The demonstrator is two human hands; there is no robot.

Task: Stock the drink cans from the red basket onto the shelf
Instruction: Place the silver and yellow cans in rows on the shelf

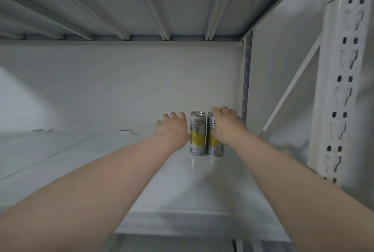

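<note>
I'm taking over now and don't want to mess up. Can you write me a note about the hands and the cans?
Left hand: fingers curled, close beside the left can; whether it grips anything is hidden.
Right hand: curled round the top of the right can.
Both cans stand upright, side by side, at the back right of the shelf.
Done: two cans on the shelf.
Left: let go and fetch more. The red basket is out of view.
</note>
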